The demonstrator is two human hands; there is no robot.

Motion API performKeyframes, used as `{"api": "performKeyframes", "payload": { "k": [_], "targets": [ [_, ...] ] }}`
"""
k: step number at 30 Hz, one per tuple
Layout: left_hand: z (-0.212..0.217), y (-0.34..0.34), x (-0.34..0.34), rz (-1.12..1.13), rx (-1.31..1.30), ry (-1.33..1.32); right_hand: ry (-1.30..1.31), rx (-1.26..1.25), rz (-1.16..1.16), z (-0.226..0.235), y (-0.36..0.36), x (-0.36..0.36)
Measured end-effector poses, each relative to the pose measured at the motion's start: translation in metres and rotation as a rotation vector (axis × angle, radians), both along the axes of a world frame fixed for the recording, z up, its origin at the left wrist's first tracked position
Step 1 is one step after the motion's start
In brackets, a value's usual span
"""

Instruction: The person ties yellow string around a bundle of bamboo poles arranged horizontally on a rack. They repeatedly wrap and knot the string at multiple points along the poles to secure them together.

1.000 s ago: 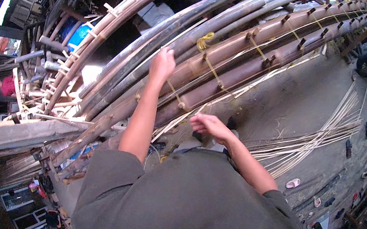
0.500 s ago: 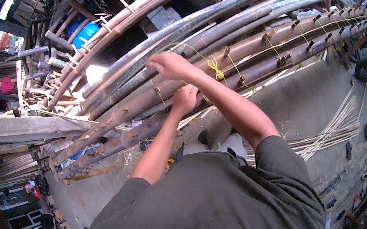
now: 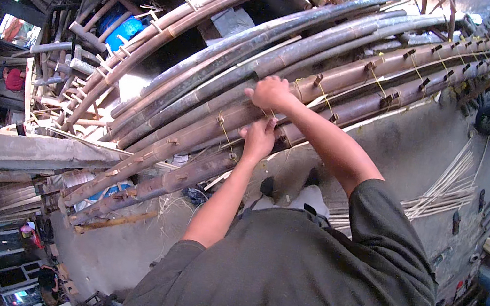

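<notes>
Right hand — over bamboo pole

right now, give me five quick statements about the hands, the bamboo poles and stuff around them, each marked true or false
1. The right hand is higher in the picture than the left hand. True.
2. The blue object lies right of both hands. False: it is to their left.
3. Yellow cord spans two pegged bamboo poles. True.
4. The pale strips on the ground are left of the hands. False: they are to the right.
5. The dark shirt has short sleeves. True.
</notes>
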State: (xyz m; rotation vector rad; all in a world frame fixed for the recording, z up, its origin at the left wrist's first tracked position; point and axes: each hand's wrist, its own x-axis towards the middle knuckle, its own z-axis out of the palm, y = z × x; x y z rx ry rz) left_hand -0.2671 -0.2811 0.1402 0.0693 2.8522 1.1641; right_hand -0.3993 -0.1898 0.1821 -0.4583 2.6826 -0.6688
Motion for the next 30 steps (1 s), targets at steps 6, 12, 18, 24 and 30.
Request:
{"api": "performKeyframes", "payload": {
  "k": [6, 12, 18, 24, 30],
  "targets": [
    [-0.025, -0.013, 0.0, -0.003, -0.098, 0.258, -0.275, -0.949, 0.151, 0.09, 0.059, 0.092],
    [-0.011, -0.005, -0.012, 0.015, 0.269, 0.154, -0.482, -1.022, -0.122, -0.078, 0.059, 0.178],
    [0.072, 0.006, -0.115, -0.048, 0.34, 0.236, -0.248, -2.336, -0.879, -0.03, 0.11, 0.162],
    [-0.011, -0.015, -0.154, -0.059, -0.197, 0.34, -0.043, -2.071, -1.068, -0.073, 0.121, 0.19],
    [0.066, -0.126, -0.223, 0.151, 0.548, 0.107, -0.059, -2.196, -1.247, -0.065, 0.126, 0.234]
  ]
}}
